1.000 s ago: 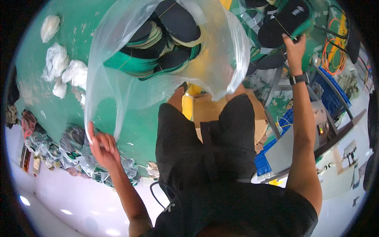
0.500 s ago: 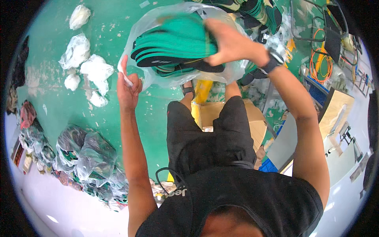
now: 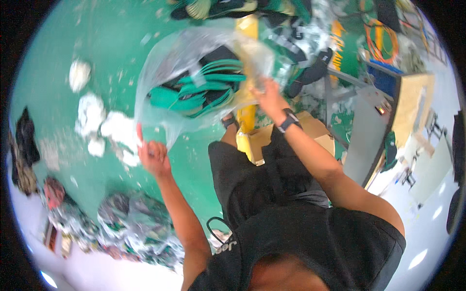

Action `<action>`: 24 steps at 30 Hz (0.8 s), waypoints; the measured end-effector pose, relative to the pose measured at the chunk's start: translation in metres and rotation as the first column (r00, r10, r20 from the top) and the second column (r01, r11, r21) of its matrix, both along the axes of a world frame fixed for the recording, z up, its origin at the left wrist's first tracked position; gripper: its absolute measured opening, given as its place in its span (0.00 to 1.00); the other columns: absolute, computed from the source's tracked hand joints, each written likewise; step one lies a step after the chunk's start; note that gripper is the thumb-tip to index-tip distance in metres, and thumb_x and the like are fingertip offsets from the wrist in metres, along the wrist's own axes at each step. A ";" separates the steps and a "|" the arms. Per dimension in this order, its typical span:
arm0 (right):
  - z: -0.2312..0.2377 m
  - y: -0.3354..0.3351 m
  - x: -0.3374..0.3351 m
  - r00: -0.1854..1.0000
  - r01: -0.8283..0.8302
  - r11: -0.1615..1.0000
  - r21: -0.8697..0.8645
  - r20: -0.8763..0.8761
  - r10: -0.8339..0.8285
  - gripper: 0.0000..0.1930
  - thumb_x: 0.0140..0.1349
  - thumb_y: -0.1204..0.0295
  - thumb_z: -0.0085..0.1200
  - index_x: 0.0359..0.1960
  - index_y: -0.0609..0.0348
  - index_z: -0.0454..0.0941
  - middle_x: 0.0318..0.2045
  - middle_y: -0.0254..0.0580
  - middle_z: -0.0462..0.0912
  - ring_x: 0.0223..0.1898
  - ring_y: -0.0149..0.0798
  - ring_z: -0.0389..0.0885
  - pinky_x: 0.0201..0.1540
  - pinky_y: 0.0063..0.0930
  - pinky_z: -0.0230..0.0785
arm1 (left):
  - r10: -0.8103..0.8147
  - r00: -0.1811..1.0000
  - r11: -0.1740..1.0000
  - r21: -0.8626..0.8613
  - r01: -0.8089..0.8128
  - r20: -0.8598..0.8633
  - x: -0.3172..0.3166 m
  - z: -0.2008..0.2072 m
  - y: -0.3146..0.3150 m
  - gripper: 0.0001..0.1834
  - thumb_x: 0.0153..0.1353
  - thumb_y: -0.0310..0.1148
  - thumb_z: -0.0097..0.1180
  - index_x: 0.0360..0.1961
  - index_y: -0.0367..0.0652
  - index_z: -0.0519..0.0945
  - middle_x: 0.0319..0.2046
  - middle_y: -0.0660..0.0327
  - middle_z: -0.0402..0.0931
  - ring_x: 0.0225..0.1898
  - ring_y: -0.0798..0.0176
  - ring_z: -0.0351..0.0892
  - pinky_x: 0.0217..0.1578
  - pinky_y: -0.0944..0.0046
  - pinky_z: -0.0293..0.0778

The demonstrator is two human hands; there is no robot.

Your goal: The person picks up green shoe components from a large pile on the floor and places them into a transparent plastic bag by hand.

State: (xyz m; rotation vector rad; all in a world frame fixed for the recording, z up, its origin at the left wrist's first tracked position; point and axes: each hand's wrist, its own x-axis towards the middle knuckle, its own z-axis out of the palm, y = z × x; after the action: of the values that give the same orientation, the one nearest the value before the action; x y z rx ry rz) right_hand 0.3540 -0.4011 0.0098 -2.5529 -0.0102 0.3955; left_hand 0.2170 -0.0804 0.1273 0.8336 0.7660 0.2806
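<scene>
A clear plastic bag [image 3: 165,53] hangs in front of me with its mouth wide. Inside it lie bundled green-and-black fabric pieces [image 3: 208,87], flat and layered; their exact kind is unclear. My left hand [image 3: 155,155] is closed on the bag's near left rim, with one finger pointing up along the plastic. At the right rim, my right hand [image 3: 270,99], below a black wristwatch, has its fingers closed on the bag's edge. Motion blurs both hands slightly.
Crumpled white bags [image 3: 91,114] lie on the green floor at left. Filled plastic bags [image 3: 136,218] are heaped at lower left. A cardboard box [image 3: 310,127] sits by my legs, beside a grey-sided table [image 3: 361,131]. More dark fabric pieces [image 3: 213,7] lie ahead.
The fabric stack my right hand held above the bag is now down inside it. That hand has moved left and down to the bag's rim. My left hand still holds the bag, lower in view.
</scene>
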 end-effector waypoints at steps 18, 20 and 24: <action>0.135 0.030 0.099 0.874 0.325 0.545 0.773 -0.465 0.139 0.15 0.65 0.63 0.46 0.20 0.55 0.67 0.15 0.25 0.63 0.16 0.21 0.59 0.19 0.19 0.51 | -0.026 0.940 0.985 0.154 0.082 -0.339 0.007 0.035 0.010 0.11 0.65 0.32 0.47 0.32 0.34 0.75 0.10 0.73 0.50 0.11 0.78 0.47 0.13 0.73 0.45; 0.149 0.024 0.112 0.898 0.282 0.580 0.764 -0.423 0.120 0.17 0.64 0.61 0.45 0.20 0.55 0.69 0.13 0.25 0.64 0.15 0.22 0.60 0.18 0.20 0.51 | -0.005 0.941 0.981 0.178 0.070 -0.337 0.026 0.058 0.014 0.12 0.65 0.33 0.46 0.32 0.35 0.75 0.09 0.73 0.50 0.10 0.77 0.47 0.13 0.73 0.45; 0.131 -0.011 0.154 0.831 0.317 0.638 0.702 -0.530 0.170 0.19 0.65 0.59 0.43 0.22 0.61 0.72 0.11 0.32 0.68 0.13 0.27 0.66 0.19 0.23 0.60 | -0.020 0.872 0.975 0.185 0.126 -0.490 0.043 0.054 0.012 0.13 0.66 0.34 0.43 0.31 0.35 0.75 0.09 0.73 0.51 0.09 0.77 0.47 0.13 0.72 0.46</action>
State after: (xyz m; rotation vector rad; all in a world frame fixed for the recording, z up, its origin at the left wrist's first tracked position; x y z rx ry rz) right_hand 0.5076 -0.4119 0.1411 -1.4936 0.1239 0.8784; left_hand 0.2600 -0.0689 0.1809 1.1556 1.1871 0.0800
